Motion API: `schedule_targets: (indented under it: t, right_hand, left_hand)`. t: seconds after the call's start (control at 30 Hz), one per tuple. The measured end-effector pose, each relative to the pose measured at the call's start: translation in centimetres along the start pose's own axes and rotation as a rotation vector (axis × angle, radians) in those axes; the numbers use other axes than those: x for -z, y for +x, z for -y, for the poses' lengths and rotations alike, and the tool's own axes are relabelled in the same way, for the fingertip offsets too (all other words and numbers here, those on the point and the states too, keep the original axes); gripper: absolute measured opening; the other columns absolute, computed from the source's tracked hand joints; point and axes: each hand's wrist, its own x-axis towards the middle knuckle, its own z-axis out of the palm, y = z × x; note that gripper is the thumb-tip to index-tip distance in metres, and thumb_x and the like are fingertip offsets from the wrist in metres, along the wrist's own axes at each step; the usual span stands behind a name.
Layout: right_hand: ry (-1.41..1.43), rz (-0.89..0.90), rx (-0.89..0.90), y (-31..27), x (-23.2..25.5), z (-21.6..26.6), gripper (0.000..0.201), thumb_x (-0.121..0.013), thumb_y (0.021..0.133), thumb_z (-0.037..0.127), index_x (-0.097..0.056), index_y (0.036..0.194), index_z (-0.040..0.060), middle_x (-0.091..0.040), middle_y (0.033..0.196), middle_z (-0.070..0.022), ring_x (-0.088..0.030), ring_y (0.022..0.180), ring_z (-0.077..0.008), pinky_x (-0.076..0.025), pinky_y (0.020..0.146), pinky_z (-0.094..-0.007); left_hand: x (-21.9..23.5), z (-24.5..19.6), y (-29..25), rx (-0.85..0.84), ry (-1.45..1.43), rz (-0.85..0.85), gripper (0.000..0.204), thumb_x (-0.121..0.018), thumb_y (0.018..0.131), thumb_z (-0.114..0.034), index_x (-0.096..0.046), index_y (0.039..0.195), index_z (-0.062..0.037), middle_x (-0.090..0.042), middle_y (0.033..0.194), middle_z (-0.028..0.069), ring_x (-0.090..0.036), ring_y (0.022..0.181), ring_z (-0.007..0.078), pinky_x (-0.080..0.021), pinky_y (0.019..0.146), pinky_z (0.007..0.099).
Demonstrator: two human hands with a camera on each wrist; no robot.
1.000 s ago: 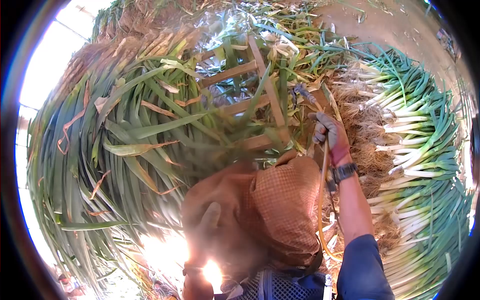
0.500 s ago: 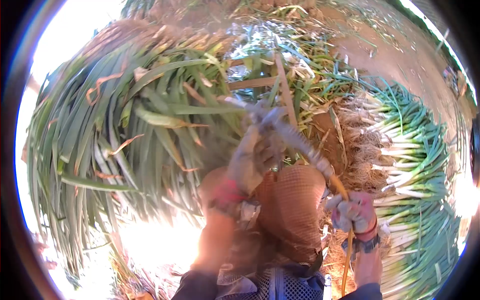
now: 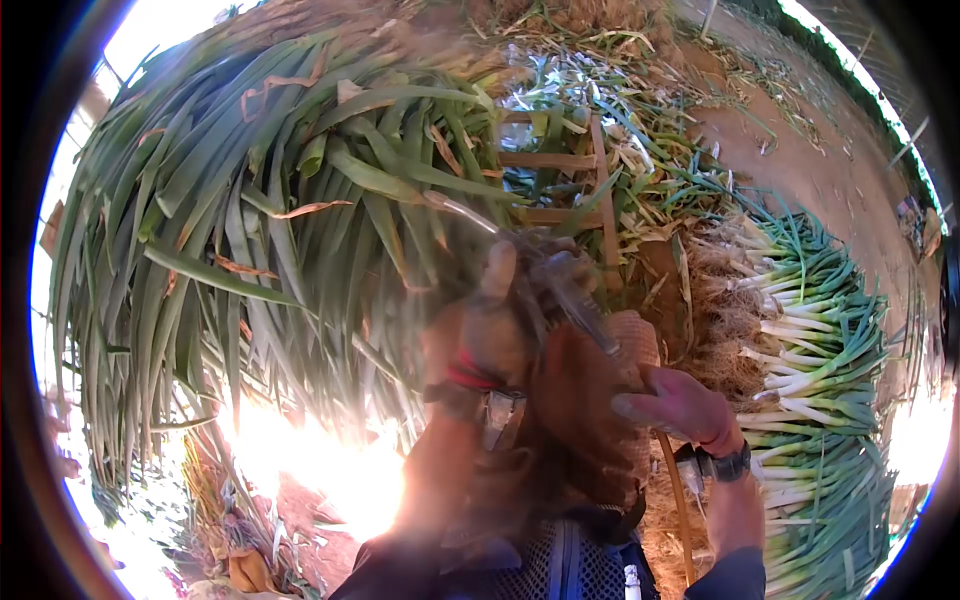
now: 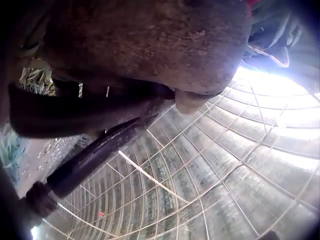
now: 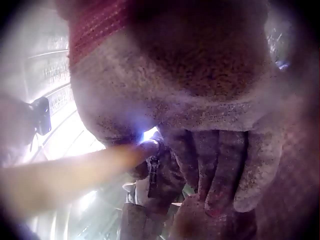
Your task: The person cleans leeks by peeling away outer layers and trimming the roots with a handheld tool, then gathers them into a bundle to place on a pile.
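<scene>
In the head view my gloved left hand grips an air gun, a dark body with a thin metal nozzle that points up and left towards the long green leaves. The gun's dark tube and lever cross the left wrist view beneath the glove. Lower right, my gloved right hand holds the yellowish hose close to the gun's rear end. The right wrist view shows that hose running in between thumb and fingers. Both hands are over brown checked cloth on my lap.
A big heap of leafy green onions fills the left side. Along the right lies a row of stripped green onions, roots inward. A wooden slatted frame stands ahead among leaf scraps. Bare soil lies beyond.
The left hand came in from the lower left and took the air gun. The right hand moved back along the hose, then up towards the gun's rear. The view has turned slightly.
</scene>
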Motion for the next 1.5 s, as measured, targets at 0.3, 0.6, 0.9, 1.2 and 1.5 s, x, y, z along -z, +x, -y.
schedule_targets:
  t: [0.3,0.6,0.9,1.2,1.5]
  right_hand:
    - [0.597,0.107,0.337,4.3,-3.6,2.5,0.063,-0.074,0.099,0.033,-0.054,0.151,0.0036,-0.063,0.124,0.0004,-0.058,0.103,-0.0117,-0.048,0.091,-0.0286]
    - [0.974,0.059,0.378,3.0,-6.4,6.4,0.065,-0.075,0.096,0.029,-0.053,0.148,-0.0022,-0.066,0.130,-0.0084,-0.065,0.112,-0.0203,-0.050,0.106,-0.0397]
    - [1.438,0.098,0.394,1.8,-8.5,4.5,0.065,-0.074,0.096,0.029,-0.052,0.148,-0.0044,-0.067,0.127,-0.0111,-0.066,0.112,-0.0241,-0.051,0.105,-0.0439]
    - [1.593,-0.005,0.473,0.2,-4.0,1.4,0.066,-0.070,0.098,0.031,-0.050,0.148,-0.0076,-0.068,0.122,-0.0150,-0.067,0.111,-0.0301,-0.053,0.104,-0.0495]
    - [1.462,-0.369,0.421,-2.8,0.2,-2.6,0.057,-0.066,0.101,0.027,-0.053,0.145,-0.0057,-0.070,0.120,-0.0164,-0.067,0.114,-0.0339,-0.052,0.109,-0.0579]
  left_hand:
    - [2.2,-1.1,-2.0,0.104,-0.088,0.233,0.075,-0.075,0.096,-0.051,-0.050,0.148,-0.0031,-0.061,0.142,0.0208,-0.062,0.130,0.0398,-0.049,0.114,0.0592]
    - [4.2,-4.4,-4.4,0.420,0.938,0.016,0.061,-0.072,0.100,-0.052,-0.061,0.136,-0.0031,-0.071,0.120,0.0108,-0.069,0.097,0.0177,-0.057,0.081,0.0336]
    - [4.8,-1.4,-4.4,0.141,1.334,0.172,0.056,-0.064,0.105,-0.050,-0.069,0.127,0.0009,-0.074,0.115,0.0094,-0.069,0.099,0.0144,-0.057,0.086,0.0307]
    - [7.7,-8.7,-11.9,-0.217,1.275,-0.090,0.052,-0.048,0.113,-0.037,-0.071,0.126,0.0076,-0.077,0.117,0.0176,-0.077,0.103,0.0247,-0.061,0.092,0.0362]
    - [32.5,0.0,-23.2,0.624,1.251,-0.307,0.036,-0.060,0.108,-0.035,-0.076,0.118,-0.0053,-0.079,0.093,0.0100,-0.075,0.079,0.0201,-0.060,0.073,0.0353]
